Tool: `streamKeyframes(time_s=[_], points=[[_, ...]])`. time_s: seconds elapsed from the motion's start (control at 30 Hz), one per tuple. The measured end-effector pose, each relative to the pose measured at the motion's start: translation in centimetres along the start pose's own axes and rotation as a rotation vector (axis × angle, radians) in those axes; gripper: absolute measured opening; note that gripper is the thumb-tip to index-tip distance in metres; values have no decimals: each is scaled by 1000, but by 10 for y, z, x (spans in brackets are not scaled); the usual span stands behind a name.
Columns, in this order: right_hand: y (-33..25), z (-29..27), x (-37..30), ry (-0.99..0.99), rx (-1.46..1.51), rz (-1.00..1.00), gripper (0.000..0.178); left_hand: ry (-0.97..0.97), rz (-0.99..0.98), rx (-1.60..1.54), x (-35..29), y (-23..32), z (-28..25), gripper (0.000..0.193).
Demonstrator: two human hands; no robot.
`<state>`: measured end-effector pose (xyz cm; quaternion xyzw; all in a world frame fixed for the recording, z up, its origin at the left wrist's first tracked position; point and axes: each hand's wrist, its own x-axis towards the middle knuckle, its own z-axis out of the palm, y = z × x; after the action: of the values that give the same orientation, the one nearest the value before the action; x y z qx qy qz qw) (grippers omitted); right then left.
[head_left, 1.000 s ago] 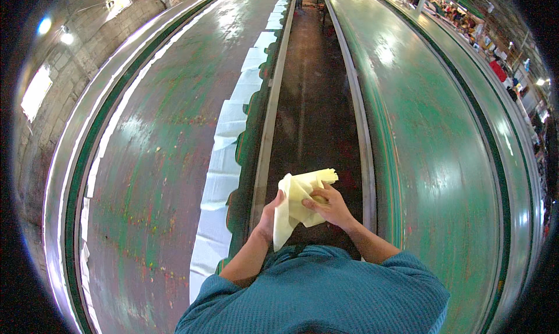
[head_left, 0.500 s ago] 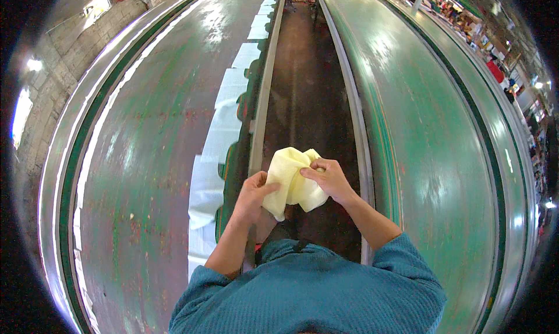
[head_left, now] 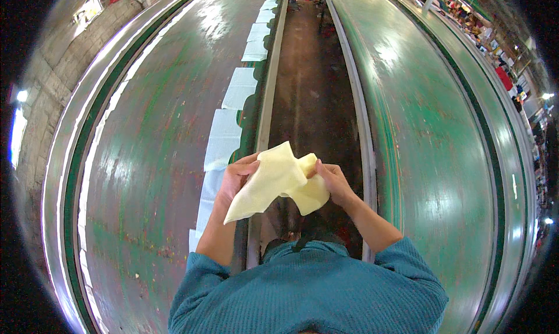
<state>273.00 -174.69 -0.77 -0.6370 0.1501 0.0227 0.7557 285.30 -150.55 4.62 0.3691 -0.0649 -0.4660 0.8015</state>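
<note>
Between my two hands, above the dark aisle, hangs a pale yellow piece of fabric (head_left: 269,178). My left hand (head_left: 237,176) grips its left part, thumb on top and the other fingers mostly hidden behind the cloth. At the right end my right hand (head_left: 333,181) pinches a folded edge of it. One corner of the cloth points down to the left, and another part droops below my right hand. White cut fabric pieces (head_left: 224,137) with curved notches lie in a row along the near edge of the long table on my left.
A long green, paint-streaked table (head_left: 145,159) runs away on the left, and a similar green table (head_left: 437,159) on the right. The narrow dark aisle floor (head_left: 308,89) lies between their metal rails. A block wall (head_left: 52,60) stands far left; cluttered goods (head_left: 466,20) fill the far right.
The yellow fabric has spread wider, with its left part now unfolded toward my left forearm. My left hand has moved slightly left and up. The view has shifted a little forward along the tables.
</note>
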Motion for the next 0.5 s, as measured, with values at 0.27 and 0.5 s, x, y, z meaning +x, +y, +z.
streamKeyframes(time_s=[0.27,0.5], points=[[2,-60,138,-74,368,145,91,-90,-137,26,150,34,14,54],[-71,-161,267,-274,78,-145,54,-74,-201,274,302,92,6,42]])
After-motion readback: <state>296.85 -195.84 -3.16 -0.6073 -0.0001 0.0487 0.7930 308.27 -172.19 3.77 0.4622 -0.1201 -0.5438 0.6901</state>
